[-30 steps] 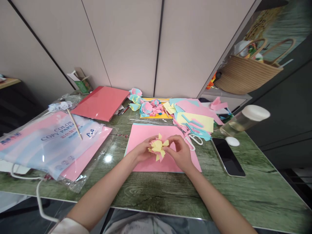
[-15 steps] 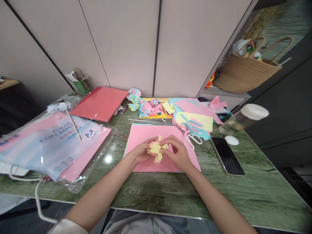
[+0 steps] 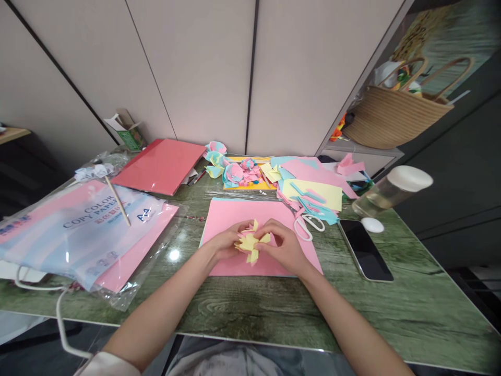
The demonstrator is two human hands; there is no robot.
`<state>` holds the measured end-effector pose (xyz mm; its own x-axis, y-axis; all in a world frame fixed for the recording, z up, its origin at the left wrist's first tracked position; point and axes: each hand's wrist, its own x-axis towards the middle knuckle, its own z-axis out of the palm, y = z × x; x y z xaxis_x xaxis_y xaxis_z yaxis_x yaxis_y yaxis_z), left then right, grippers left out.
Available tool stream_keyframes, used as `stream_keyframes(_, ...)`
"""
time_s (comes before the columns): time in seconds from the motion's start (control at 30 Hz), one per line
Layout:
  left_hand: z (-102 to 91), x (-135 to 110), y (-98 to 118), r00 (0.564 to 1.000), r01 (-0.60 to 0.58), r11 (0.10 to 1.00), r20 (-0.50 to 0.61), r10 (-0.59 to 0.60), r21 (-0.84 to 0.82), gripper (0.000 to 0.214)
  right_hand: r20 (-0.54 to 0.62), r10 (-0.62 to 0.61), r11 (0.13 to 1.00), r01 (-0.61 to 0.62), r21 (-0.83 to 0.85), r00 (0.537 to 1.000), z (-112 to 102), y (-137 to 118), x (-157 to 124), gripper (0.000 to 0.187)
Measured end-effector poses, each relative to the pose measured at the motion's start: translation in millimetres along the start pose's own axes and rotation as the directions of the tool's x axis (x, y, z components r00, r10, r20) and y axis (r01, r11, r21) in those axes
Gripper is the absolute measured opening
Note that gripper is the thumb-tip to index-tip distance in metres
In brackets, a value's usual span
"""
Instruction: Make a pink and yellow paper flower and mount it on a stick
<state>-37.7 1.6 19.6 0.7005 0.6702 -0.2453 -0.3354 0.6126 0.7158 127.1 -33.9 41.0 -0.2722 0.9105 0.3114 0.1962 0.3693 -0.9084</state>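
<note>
- Yellow-and-pink paper flower (image 3: 246, 242): held above the middle of the pink paper sheet (image 3: 250, 209).
- Left hand (image 3: 226, 244): curled partly closed around the flower, left of the sheet's middle; exact finger contact is hard to see.
- Right hand (image 3: 285, 247): thumb and fingers pinched at the yellow petals (image 3: 253, 256).
- Change: right fingertips now sit nearer the flower's centre, which suggests petal adjustment.

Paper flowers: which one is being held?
The yellow-and-pink flower, between the left hand and right hand; the other paper flowers lie beyond the pink sheet.
</note>
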Motion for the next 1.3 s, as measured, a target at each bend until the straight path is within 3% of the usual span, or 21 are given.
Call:
stream_keyframes(0.27, 3.9, 1.3, -5.3, 0.996, -0.072, 0.994, 0.038, 0.075, -0.082, 0.035, -0.122, -0.015, 0.993, 0.03, 0.118, 0.992, 2.3, 1.8, -0.6, 0.01)
stream_keyframes(0.53, -0.1, 0.3, -7.2, 0.999, -0.053, 0.993, -0.015, 0.052, -0.102, 0.042, -0.18, -0.1, 0.993, 0.11, 0.042, 0.978, 8.3, 1.2, -2.4, 0.009)
stream_keyframes(0.77, 4.4, -2.5, -0.2, 0.999, -0.049, 0.998, 0.012, 0.05, -0.028, 0.036, -0.174, -0.132, 0.991, 0.126, -0.045, 0.976, 8.9, 0.0, -5.2, 0.008)
stream_keyframes(1.07, -0.2, -2.0, 2.8, 0.999, -0.034, 0.998, 0.027, 0.033, 0.043, 0.032, -0.068, -0.129, 0.985, 0.12, -0.123, 0.989, 4.2, 1.6, -3.2, 0.006)
stream_keyframes(1.3, 9.2, -2.9, 2.4, 1.0, -0.022, 0.999, -0.001, 0.022, -0.025, 0.028, -0.105, -0.022, 0.999, 0.026, 0.034, 0.994, 0.7, -0.6, 0.7, 0.007)
